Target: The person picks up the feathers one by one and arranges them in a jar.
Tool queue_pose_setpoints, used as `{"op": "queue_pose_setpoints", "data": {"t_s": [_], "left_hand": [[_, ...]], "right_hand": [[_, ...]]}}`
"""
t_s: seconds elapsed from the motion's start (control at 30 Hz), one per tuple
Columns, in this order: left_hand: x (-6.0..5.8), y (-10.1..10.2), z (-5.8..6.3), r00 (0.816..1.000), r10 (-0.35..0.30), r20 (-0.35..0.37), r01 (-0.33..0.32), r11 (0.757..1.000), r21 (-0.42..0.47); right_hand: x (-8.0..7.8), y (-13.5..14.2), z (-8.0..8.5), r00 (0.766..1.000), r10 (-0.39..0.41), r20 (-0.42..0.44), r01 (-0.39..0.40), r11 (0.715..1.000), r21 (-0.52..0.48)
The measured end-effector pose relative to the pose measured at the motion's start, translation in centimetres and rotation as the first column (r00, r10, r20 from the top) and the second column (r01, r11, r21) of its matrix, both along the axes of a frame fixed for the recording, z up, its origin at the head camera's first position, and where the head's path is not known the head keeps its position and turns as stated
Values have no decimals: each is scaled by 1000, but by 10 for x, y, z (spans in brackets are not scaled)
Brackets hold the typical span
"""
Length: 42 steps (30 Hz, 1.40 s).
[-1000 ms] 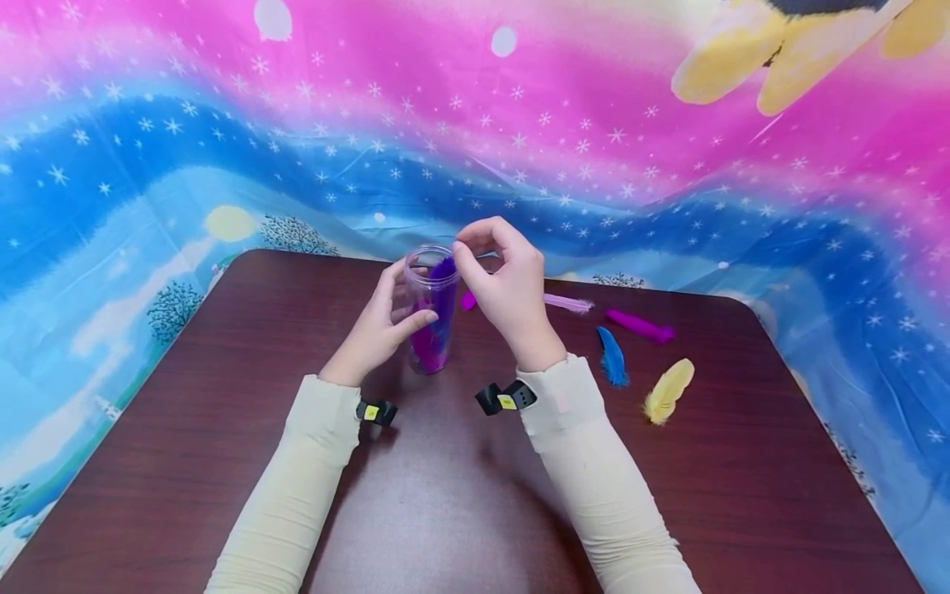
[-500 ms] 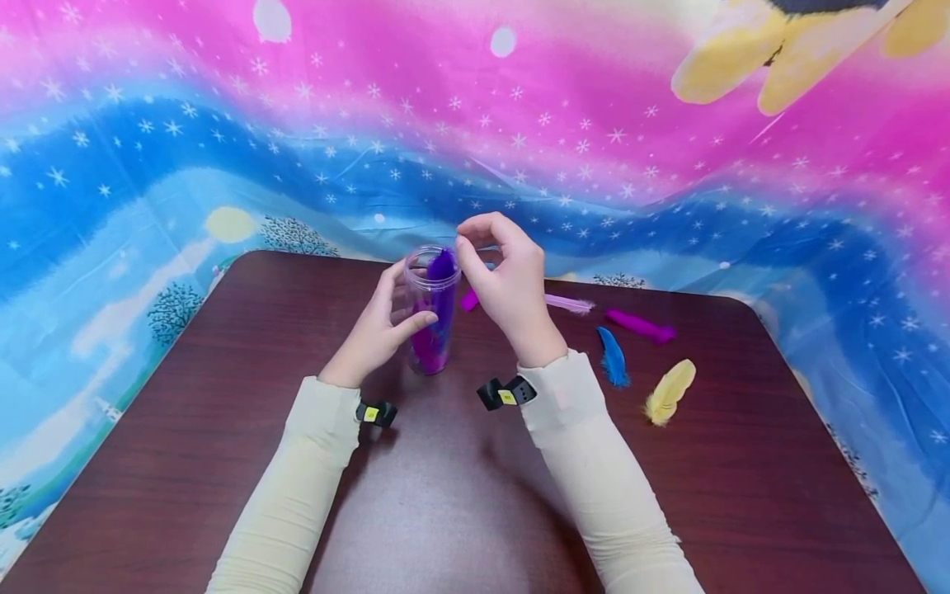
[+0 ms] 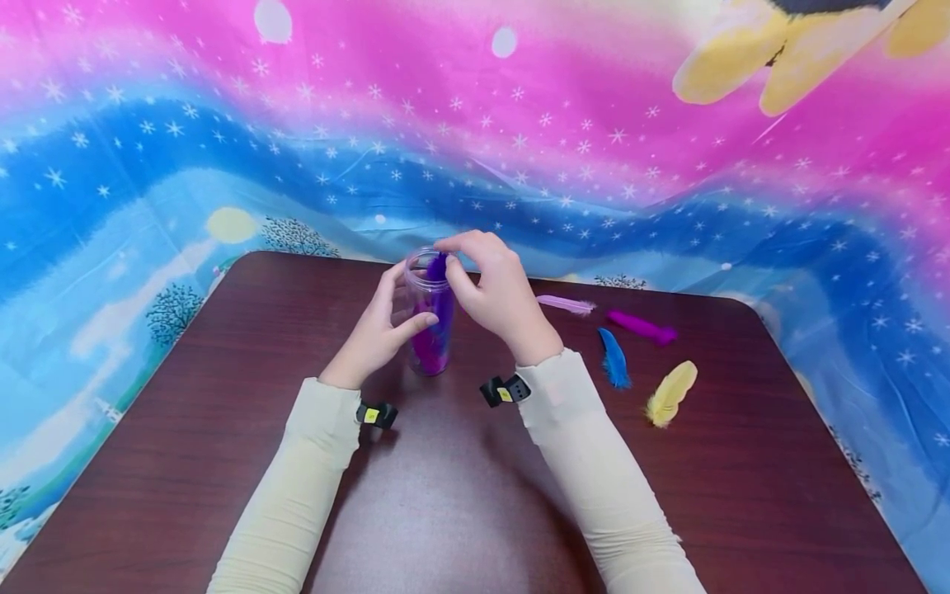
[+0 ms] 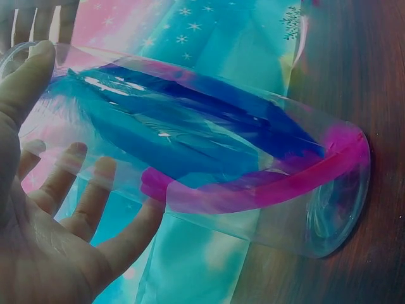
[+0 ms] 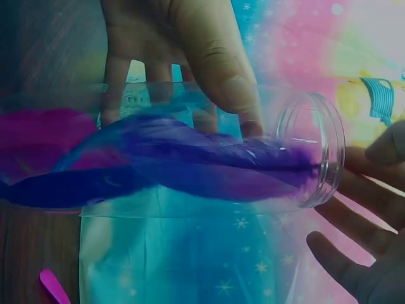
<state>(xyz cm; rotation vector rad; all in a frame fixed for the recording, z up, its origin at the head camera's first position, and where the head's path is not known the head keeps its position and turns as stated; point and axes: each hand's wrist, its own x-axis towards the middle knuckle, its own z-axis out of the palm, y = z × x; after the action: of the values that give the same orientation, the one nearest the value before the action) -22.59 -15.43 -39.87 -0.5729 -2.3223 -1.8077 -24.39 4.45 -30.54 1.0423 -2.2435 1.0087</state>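
my left hand (image 3: 374, 328) has its fingers clamped round a clear jar (image 3: 426, 286), the thumb across the jar's near side and the other fingers spread behind its wall; the jar's mouth faces up. my right hand (image 3: 499, 290) is at the right side of the jar's mouth, its fingers apart, and i cannot tell whether any of them touches the rim. the purple feather (image 5: 209, 158) lies inside the jar, one end up by the mouth, near my right fingers and, through the wall, between my left thumb and the fingers behind. a deep blue feather (image 4: 266, 130) and a magenta feather (image 4: 247, 200) sit lower in the jar. to the jar's right on the table (image 3: 223, 412) lie a pale pink feather (image 3: 567, 304), a second magenta feather (image 3: 640, 327), a bright blue feather (image 3: 613, 359) and a yellow feather (image 3: 672, 393), the yellow one farthest from the jar.
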Motion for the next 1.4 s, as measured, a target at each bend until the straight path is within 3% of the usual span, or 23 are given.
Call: {"op": "queue_pose_setpoints", "data": {"t_s": [0.27, 0.73, 1.4], "left_hand": [[-1, 1, -2, 1000, -10, -8, 11, 1000, 26], [-1, 0, -1, 999, -28, -32, 29, 999, 40], [-1, 1, -2, 1000, -2, -12, 2, 1000, 20]], "right_hand": [[1, 3, -5, 998, 55, -32, -53, 997, 55], [8, 15, -11, 992, 75, -103, -83, 994, -69], [26, 50, -30, 998, -36, -52, 27, 988, -155]]}}
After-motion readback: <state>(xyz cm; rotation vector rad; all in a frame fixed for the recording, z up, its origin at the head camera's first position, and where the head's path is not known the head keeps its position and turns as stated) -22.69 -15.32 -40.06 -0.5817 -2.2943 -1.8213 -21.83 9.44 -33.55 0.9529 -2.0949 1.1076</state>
